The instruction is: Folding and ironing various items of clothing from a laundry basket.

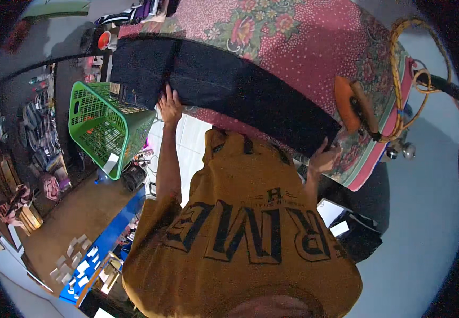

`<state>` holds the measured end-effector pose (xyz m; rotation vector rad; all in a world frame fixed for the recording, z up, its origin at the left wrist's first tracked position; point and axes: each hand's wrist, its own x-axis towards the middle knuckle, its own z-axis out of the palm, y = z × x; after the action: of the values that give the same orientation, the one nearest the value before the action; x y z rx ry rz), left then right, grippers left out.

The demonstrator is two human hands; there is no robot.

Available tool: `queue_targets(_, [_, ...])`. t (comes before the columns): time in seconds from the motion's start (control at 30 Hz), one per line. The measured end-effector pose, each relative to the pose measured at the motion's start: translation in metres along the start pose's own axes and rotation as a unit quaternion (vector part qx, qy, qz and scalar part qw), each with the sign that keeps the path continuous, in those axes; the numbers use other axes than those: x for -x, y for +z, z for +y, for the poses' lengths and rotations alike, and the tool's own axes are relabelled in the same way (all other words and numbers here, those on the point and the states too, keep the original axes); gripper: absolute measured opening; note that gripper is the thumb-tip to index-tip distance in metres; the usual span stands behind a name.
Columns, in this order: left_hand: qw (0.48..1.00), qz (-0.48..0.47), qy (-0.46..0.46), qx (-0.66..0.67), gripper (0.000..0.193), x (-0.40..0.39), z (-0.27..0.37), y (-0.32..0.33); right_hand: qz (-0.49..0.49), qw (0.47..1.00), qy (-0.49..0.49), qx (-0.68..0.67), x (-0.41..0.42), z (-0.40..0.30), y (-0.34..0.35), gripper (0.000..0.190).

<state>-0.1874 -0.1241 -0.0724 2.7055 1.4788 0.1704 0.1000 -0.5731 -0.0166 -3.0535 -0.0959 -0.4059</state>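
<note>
A pair of dark trousers [213,79] is stretched lengthwise along the near side of a pink floral cloth [313,31] covering an ironing table. My left hand [170,106] rests at their near edge, fingertips lying on the fabric beside a darker seam. At the narrow right end, my right hand [325,155] pinches the hem, with the thumb uppermost and the other fingers partly hidden. An iron [347,105] with an orange body and a brown handle stands beyond my right hand, close to the trouser end.
A yellow cord [394,79] loops from the iron over the table's right end. Left of my left arm is a green plastic basket [124,135]. Bagged goods [40,123] hang at far left. Above the trousers' left end sits a small orange-red round object [104,40].
</note>
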Motion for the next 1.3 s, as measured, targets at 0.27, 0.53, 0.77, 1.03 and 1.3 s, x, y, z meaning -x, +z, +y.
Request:
queue_targets(0.27, [0.981,-0.176,0.08,0.025,0.047,-0.001,-0.045,-0.023,0.071,0.981,-0.113,-0.141,-0.03,0.008,0.015,0.047])
queue_targets(0.53, [0.974,-0.208,0.014,0.089,0.062,0.001,-0.026,-0.052,-0.068,0.993,-0.094,0.0,-0.042,0.007,0.025,0.052])
queue_targets(0.77, [0.961,-0.03,0.265,0.073,0.061,-0.007,-0.022,-0.06,-0.019,0.977,-0.19,-0.099,-0.059,-0.006,-0.023,0.055])
queue_targets(1.03, [0.946,-0.193,0.261,0.015,0.079,-0.012,-0.048,-0.055,-0.06,0.986,-0.154,-0.016,-0.062,-0.023,-0.017,0.049])
queue_targets(1.3, [0.928,0.01,0.368,0.05,0.047,-0.013,-0.018,-0.052,0.026,0.982,-0.184,0.009,-0.049,0.014,0.038,0.036])
